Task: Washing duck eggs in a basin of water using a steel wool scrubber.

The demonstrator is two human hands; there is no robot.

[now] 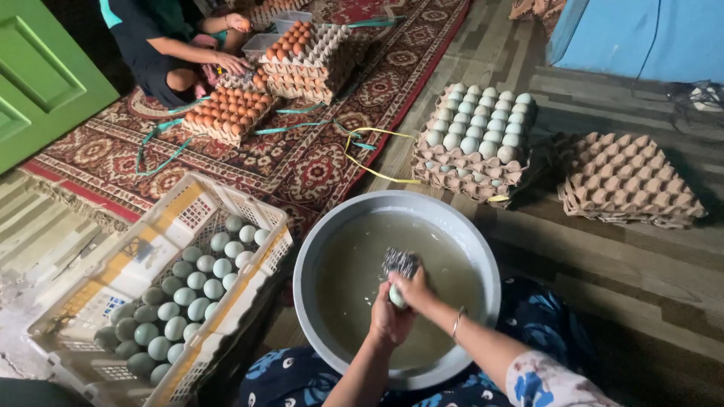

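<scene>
Over a round grey basin (317, 249) of murky water, my left hand (386, 316) grips a pale green egg (397, 296). My right hand (413, 288) presses a metal scouring pad (400, 263) against the top of that egg. Both hands sit just above the water near the basin's middle. A white plastic crate (188, 211) at my left holds several pale green eggs (181, 301).
A stack of cardboard trays with pale eggs (475, 136) stands beyond the basin, empty cardboard trays (626, 181) to its right. On the patterned red rug (302, 158), another person (162, 45) handles trays of brown eggs (230, 109). A green door (41, 75) is at far left.
</scene>
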